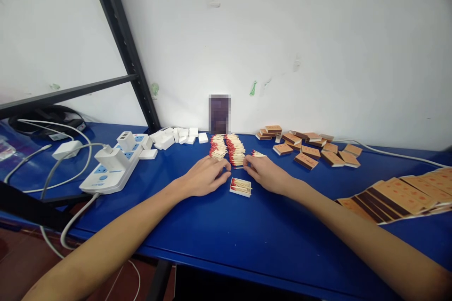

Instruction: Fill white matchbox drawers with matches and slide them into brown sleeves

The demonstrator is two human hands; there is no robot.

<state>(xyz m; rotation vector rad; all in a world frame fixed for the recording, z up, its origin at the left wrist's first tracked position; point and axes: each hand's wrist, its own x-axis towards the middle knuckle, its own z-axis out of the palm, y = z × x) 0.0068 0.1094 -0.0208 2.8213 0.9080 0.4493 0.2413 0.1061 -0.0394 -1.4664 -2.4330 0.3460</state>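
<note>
Two rows of red-tipped matches, a left row (219, 146) and a right row (236, 149), lie side by side on the blue table. My left hand (206, 177) rests by the near end of the left row, its thumb and forefinger apart. Across from it, my right hand (264, 174) has its fingertips drawn together beside the right row; what they hold, if anything, is hidden. Between and just below both hands sits a white matchbox tray (241, 194) with matches inside. A few more matches (259, 154) show behind the right hand.
White matchbox trays (165, 139) are heaped at back left, beside a power strip (115, 167) with plugs and cables. Orange matchbox sleeves (310, 151) are scattered at back right; flatter ones (399, 195) overlap at right. A blurred dark panel (219, 114) stands against the wall.
</note>
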